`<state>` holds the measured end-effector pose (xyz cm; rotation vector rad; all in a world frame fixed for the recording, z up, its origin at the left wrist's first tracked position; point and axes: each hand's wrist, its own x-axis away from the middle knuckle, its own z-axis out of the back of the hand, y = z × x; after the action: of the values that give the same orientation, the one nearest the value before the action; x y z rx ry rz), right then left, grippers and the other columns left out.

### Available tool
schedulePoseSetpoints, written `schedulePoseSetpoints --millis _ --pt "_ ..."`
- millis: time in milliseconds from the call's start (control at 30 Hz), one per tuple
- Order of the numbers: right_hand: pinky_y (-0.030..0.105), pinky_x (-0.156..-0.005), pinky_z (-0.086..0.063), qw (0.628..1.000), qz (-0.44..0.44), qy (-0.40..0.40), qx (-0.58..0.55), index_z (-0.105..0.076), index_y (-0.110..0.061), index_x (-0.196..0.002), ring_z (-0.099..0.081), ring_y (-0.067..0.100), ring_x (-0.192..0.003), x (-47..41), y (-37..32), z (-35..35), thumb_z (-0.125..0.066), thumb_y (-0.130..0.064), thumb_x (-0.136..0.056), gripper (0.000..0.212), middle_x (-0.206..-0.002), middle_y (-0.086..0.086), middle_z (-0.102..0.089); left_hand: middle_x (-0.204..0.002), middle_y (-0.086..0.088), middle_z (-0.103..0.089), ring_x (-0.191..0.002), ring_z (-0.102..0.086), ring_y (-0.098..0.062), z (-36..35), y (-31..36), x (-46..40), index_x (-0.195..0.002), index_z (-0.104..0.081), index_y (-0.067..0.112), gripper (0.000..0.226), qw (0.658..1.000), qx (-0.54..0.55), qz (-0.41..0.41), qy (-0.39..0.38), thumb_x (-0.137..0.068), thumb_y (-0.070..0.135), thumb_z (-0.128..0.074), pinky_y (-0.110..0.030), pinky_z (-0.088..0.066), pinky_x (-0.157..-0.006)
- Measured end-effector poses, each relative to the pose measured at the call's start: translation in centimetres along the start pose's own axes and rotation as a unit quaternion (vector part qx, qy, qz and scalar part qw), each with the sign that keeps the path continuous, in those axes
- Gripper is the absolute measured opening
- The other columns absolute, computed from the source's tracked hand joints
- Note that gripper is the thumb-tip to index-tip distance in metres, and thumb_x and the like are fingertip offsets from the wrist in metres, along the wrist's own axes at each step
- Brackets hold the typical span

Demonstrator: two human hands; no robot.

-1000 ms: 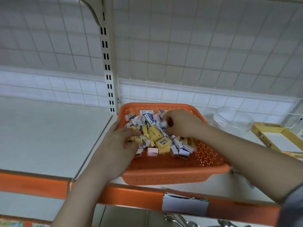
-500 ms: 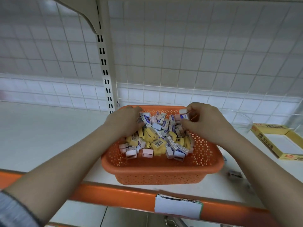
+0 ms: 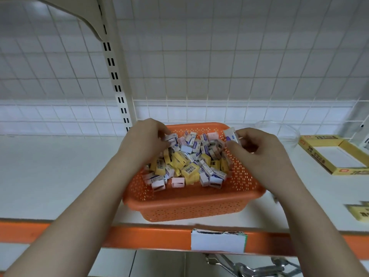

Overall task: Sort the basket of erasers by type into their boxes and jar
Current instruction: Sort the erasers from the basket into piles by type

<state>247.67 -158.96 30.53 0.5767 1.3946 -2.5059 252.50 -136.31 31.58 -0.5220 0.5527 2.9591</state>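
An orange perforated basket (image 3: 191, 206) stands on the white shelf and holds several small erasers (image 3: 189, 166), white-and-blue, yellow and pink. My left hand (image 3: 143, 144) reaches into the far left of the pile, its fingers curled around some white-and-blue erasers. My right hand (image 3: 257, 148) hovers over the basket's far right corner and pinches a white eraser with a blue sleeve (image 3: 231, 134). A clear jar (image 3: 283, 132) sits behind my right hand. An open yellow box (image 3: 337, 154) lies at the right.
A second yellow box (image 3: 359, 211) lies at the right edge near the shelf front. The shelf has an orange front rail (image 3: 139, 238) with a white label holder (image 3: 217, 241). A slotted upright post (image 3: 117, 76) and a wire grid back panel stand behind.
My right hand has lifted a white eraser out of the pile toward the basket's right corner. My left hand has stayed at the far left of the erasers.
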Motion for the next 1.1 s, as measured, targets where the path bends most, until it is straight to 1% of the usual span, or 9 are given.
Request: schedulePoseSetpoints --millis 100,233,333,467,567,733,900,1000,1100 --pt "0.009 -0.051 -0.036 0.997 -0.028 0.044 -0.061 -0.064 -0.028 -0.073 -0.05 0.002 -0.051 1.6 0.4 0.0 -0.064 -0.017 -0.085 0.016 -0.053 -0.016 -0.057 -0.09 0.005 -0.065 -0.085 -0.06 -0.012 -0.1 0.2 -0.1 -0.107 -0.069 0.019 0.026 0.999 0.043 0.001 0.02 -0.081 0.02 -0.071 -0.023 -0.045 -0.074" --pt "0.013 -0.049 -0.035 0.99 -0.059 0.073 -0.101 -0.065 -0.027 -0.068 -0.044 0.002 -0.049 3.2 1.0 0.3 -0.065 -0.017 -0.083 0.018 -0.052 -0.011 -0.055 -0.094 0.002 -0.066 -0.082 -0.058 -0.011 -0.1 -0.5 -1.9 -0.101 -0.07 0.016 0.021 0.997 0.075 0.005 -0.009 -0.081 0.018 -0.072 -0.019 -0.04 -0.069" --pt "0.016 -0.05 -0.036 0.99 -0.062 0.083 -0.095 -0.063 -0.027 -0.066 -0.043 0.003 -0.049 3.6 0.8 0.1 -0.065 -0.016 -0.083 0.02 -0.051 -0.01 -0.053 -0.091 0.002 -0.064 -0.082 -0.058 -0.012 0.4 -1.2 -3.1 -0.089 -0.066 0.018 0.012 0.996 0.086 -0.001 -0.024 -0.08 0.018 -0.072 -0.016 -0.036 -0.061" --pt "0.011 -0.047 -0.032 0.993 -0.052 0.097 -0.052 -0.058 -0.028 -0.065 -0.043 0.002 -0.046 3.4 0.3 -0.5 -0.066 -0.016 -0.084 0.024 -0.046 -0.016 -0.05 -0.098 -0.001 -0.065 -0.088 -0.057 -0.011 0.7 -1.8 -3.8 -0.086 -0.061 0.016 0.015 0.995 0.096 -0.008 -0.033 -0.079 0.017 -0.073 -0.021 -0.04 -0.072" --pt "0.01 -0.048 -0.033 0.993 -0.05 0.105 -0.034 -0.056 -0.03 -0.063 -0.046 0.002 -0.046 3.4 0.0 -0.6 -0.065 -0.016 -0.085 0.027 -0.046 -0.018 -0.052 -0.096 -0.001 -0.066 -0.085 -0.06 -0.015 1.3 -1.2 -3.2 -0.089 -0.059 0.018 0.019 0.988 0.149 0.007 -0.049 -0.079 0.023 -0.074 -0.019 -0.043 -0.062" --pt "0.026 -0.053 -0.04 0.989 -0.063 0.121 -0.049 -0.067 -0.027 -0.074 -0.051 0.013 -0.055 3.6 0.5 0.3 -0.059 -0.025 -0.09 0.018 -0.06 0.003 -0.061 -0.086 0.003 -0.068 -0.079 -0.065 -0.012 1.9 2.2 0.2 -0.089 -0.06 0.026 0.02 0.969 0.241 -0.005 -0.053 -0.077 0.034 -0.074 -0.029 -0.051 -0.067" --pt "0.022 -0.053 -0.044 0.978 -0.101 0.158 -0.093 -0.064 -0.029 -0.076 -0.05 0.01 -0.049 5.0 2.3 3.6 -0.05 -0.027 -0.095 0.025 -0.048 -0.005 -0.052 -0.079 0.003 -0.065 -0.062 -0.058 0.0 0.9 7.0 3.9 -0.087 -0.063 0.032 0.014 0.939 0.342 -0.004 -0.031 -0.077 0.03 -0.074 -0.011 -0.043 -0.048" --pt "0.023 -0.057 -0.049 0.972 -0.122 0.169 -0.105 -0.064 -0.024 -0.079 -0.055 0.009 -0.054 6.1 4.5 6.6 -0.047 -0.025 -0.097 0.025 -0.052 -0.007 -0.055 -0.085 0.009 -0.058 -0.07 -0.055 0.007 -0.5 10.7 5.8 -0.084 -0.061 0.039 0.022 0.933 0.356 -0.043 -0.021 -0.076 0.023 -0.074 -0.001 -0.04 -0.055" --pt "0.019 -0.055 -0.049 0.969 -0.143 0.167 -0.108 -0.067 -0.024 -0.085 -0.058 0.009 -0.057 7.1 7.0 10.2 -0.051 -0.022 -0.096 0.02 -0.056 -0.008 -0.058 -0.092 0.018 -0.058 -0.08 -0.057 0.004 -2.5 14.4 7.3 -0.093 -0.059 0.047 0.035 0.932 0.355 -0.055 -0.036 -0.075 0.022 -0.076 0.001 -0.039 -0.06"
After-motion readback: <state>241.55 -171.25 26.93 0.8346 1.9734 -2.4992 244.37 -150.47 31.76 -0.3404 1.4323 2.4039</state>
